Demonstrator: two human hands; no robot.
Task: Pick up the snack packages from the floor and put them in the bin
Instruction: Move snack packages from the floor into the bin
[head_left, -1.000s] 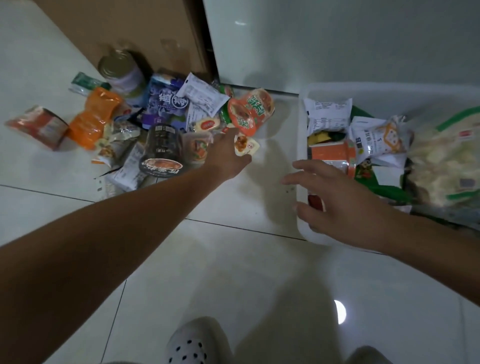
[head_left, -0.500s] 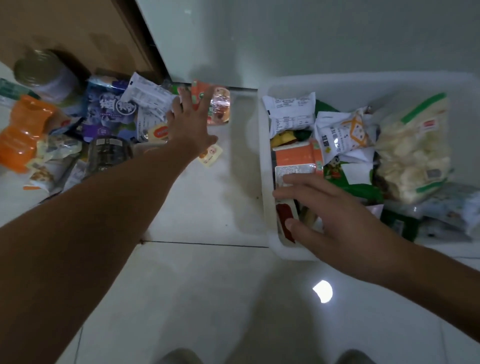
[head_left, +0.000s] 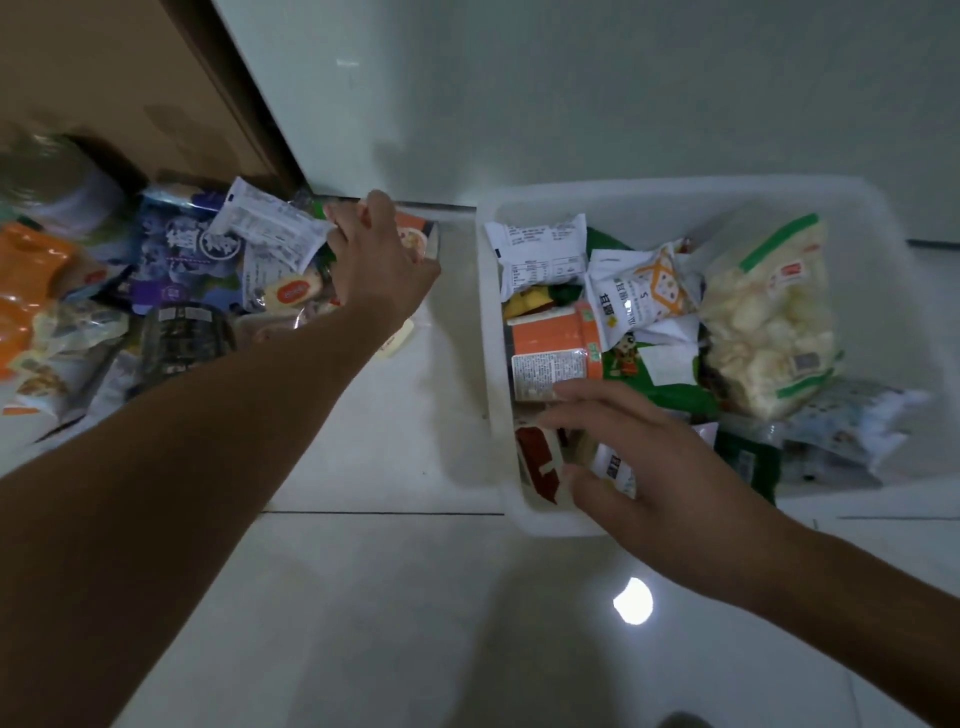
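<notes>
L hand (head_left: 384, 260) curls round orange snack cup (head_left: 415, 240) on floor (head_left: 389, 597), just left of bin (head_left: 488, 322); R hand (head_left: 649, 467) slack, empty, over bin's near corner. Suggest: firm grip before lift, clear bin wall, drop inside

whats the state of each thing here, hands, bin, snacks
bin, on the floor, open-topped, partly filled with packs
left hand, fingers curled on the orange snack pack by the wall
right hand, open, spread over the bin's near corner, holding nothing
orange cup, lying on its side in the bin
snack pile, on the floor, not yet binned
</notes>
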